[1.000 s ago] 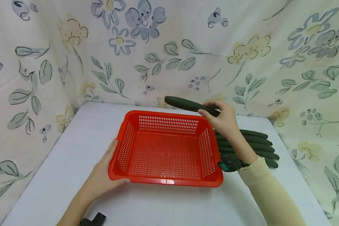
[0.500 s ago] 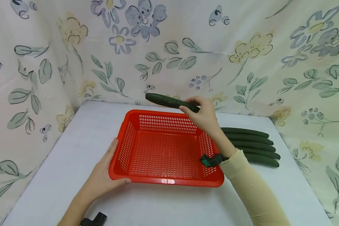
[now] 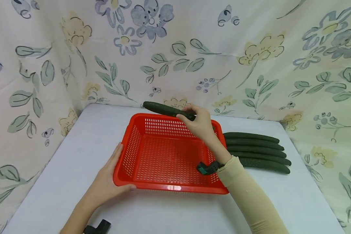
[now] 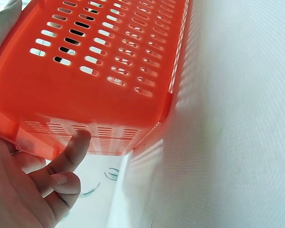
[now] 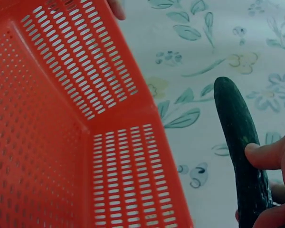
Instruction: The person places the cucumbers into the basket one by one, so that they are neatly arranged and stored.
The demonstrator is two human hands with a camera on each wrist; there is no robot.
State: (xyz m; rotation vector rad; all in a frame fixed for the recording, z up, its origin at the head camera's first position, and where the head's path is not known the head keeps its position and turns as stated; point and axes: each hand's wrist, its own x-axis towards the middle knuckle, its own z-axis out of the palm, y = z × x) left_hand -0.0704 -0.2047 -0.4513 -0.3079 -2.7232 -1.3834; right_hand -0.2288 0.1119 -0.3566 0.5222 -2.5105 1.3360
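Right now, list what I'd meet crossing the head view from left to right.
Left grip → red basket → cucumbers lying side by side. The held cucumber and right grip overlap the basket in that picture, so they are left out.

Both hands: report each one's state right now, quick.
Left hand: holding the red plastic basket at its near left corner.
Right hand: closed, holding one cucumber near its end.
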